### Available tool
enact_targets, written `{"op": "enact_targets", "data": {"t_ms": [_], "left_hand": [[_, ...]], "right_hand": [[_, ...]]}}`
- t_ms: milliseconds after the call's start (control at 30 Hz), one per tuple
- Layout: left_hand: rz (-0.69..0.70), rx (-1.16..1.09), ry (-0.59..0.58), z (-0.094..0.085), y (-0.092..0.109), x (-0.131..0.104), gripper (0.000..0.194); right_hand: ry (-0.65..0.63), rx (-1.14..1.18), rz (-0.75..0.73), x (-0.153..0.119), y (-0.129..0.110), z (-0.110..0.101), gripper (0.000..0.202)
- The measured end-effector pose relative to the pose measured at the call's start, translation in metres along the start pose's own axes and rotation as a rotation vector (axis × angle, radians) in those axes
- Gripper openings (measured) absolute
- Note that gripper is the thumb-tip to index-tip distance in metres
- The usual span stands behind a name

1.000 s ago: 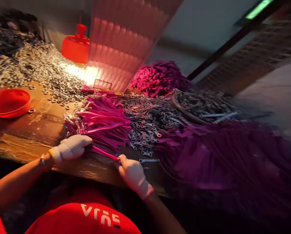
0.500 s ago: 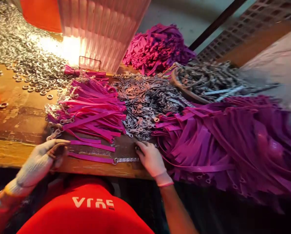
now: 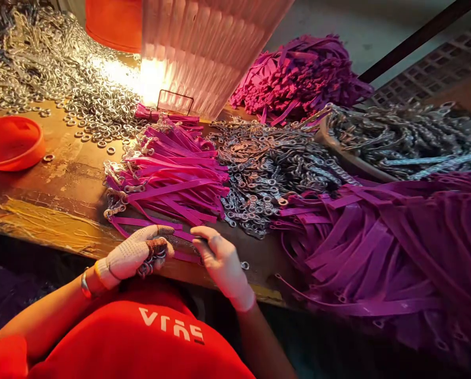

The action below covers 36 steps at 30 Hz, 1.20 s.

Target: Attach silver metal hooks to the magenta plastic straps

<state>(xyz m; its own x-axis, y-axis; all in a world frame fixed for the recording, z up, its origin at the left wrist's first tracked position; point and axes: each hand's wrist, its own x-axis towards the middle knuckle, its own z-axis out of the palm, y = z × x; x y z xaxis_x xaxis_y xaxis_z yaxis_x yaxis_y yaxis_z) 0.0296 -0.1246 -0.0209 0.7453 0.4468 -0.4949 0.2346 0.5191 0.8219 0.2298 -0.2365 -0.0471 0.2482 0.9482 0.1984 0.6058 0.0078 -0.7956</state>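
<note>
My left hand (image 3: 130, 255), in a pale knit glove with dark-stained fingers, curls around several metal rings (image 3: 153, 261) at the table's front edge. Its index finger points right, over a purple strap (image 3: 183, 235). Facing it, my right hand (image 3: 224, 266), also gloved, has thumb and forefinger close together above the strap ends; whatever they pinch is hidden. Below and between the hands runs another purple strap (image 3: 187, 257), which passes under my right hand. A metal eyelet (image 3: 244, 266) shows just right of that hand.
Behind the hands lie purple straps with metal ends (image 3: 176, 173) and a heap of braided metal pieces (image 3: 254, 195). Long purple straps (image 3: 361, 247) hang over the edge at right. An orange bowl (image 3: 12, 142), loose rings (image 3: 101, 113) and a bright lamp behind a ribbed panel (image 3: 203, 47) stand left and back.
The view has swung left. My left hand has come right with its rings, and my right hand has moved left along the front strap, so the two are now close together.
</note>
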Motion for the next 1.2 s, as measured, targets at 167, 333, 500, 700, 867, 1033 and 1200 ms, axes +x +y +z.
{"op": "enact_targets", "data": {"t_ms": [167, 333, 500, 700, 867, 1033, 1200], "left_hand": [[0.298, 0.338, 0.044, 0.0, -0.008, 0.002, 0.055], [0.38, 0.358, -0.032, -0.004, -0.014, 0.005, 0.05], [0.068, 0.025, -0.13, -0.002, -0.006, -0.004, 0.036], [0.029, -0.189, -0.113, 0.002, -0.019, -0.007, 0.031], [0.03, -0.144, -0.072, 0.001, -0.026, -0.005, 0.028], [0.031, -0.051, -0.104, 0.009, -0.035, -0.004, 0.02], [0.092, -0.029, 0.059, 0.012, -0.049, 0.011, 0.01]], "right_hand": [[-0.195, 0.239, 0.026, 0.015, -0.038, 0.027, 0.033], [-0.284, 0.334, 0.152, 0.019, -0.046, 0.027, 0.031], [-0.131, 0.352, 0.299, 0.014, -0.046, 0.022, 0.032], [-0.062, 0.354, 0.294, 0.004, -0.043, 0.028, 0.031], [0.019, 0.187, 0.162, -0.005, -0.046, 0.031, 0.027], [-0.041, -0.092, -0.123, -0.014, -0.046, 0.034, 0.029], [-0.108, -0.293, -0.244, -0.031, -0.051, 0.037, 0.03]]}}
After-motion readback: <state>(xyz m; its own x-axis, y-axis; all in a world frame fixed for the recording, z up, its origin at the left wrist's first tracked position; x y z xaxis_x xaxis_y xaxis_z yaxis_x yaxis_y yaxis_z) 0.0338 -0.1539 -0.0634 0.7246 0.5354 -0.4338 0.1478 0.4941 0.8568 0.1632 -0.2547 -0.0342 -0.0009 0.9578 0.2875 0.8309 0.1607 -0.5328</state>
